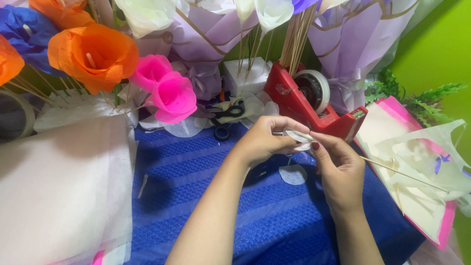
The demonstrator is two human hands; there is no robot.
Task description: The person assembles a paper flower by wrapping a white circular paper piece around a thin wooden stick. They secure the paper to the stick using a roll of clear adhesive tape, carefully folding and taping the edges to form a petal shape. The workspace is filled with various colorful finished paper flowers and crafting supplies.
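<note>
Head view: I see left hand (pixel 265 140) and right hand (pixel 336 164) pinching a white paper petal (pixel 298 138); right also grips a thin stick (pixel 402 172). Shaping step, I judge; next needs a steady wrap near the red tape dispenser (pixel 299 105).

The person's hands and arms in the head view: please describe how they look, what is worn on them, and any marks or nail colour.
Both forearms are bare, with no sleeves reaching into view. No watch, bracelet or ring is visible on the left hand or the right hand. The right thumbnail carries dark red polish. The other nails are turned away or hidden, so their colour cannot be told.
</note>
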